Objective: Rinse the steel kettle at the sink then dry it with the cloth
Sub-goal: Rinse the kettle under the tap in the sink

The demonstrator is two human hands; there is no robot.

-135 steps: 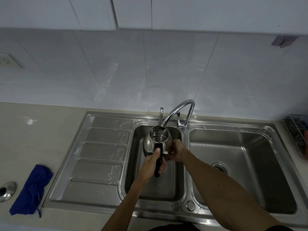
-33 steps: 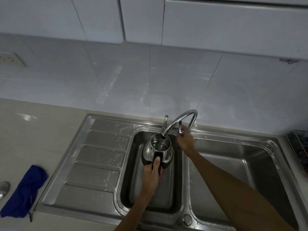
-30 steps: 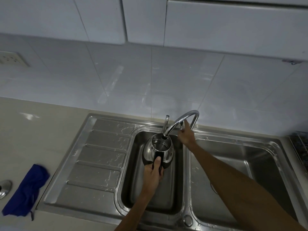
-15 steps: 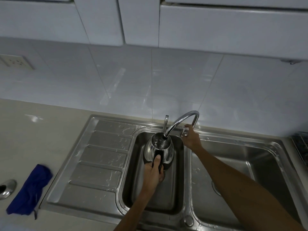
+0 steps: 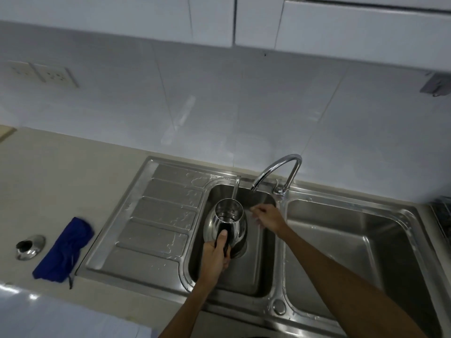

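The steel kettle (image 5: pixel 228 222), lid off and with a long thin spout pointing away, hangs over the small left basin of the steel sink (image 5: pixel 280 284). My left hand (image 5: pixel 214 257) grips its black handle from below. My right hand (image 5: pixel 267 215) hovers just right of the kettle under the curved faucet (image 5: pixel 278 167), fingers spread and blurred, holding nothing. I cannot tell whether water runs. The blue cloth (image 5: pixel 64 250) lies crumpled on the counter left of the drainboard.
A steel lid (image 5: pixel 29 246) rests on the beige counter left of the cloth. The ribbed drainboard (image 5: pixel 156 215) is wet. A larger basin (image 5: pixel 341 240) lies to the right, with a wire rack (image 5: pixel 443 215) at the far right edge.
My right hand left the faucet lever and dropped beside the kettle. The kettle has shifted left, out from under the faucet's mouth.
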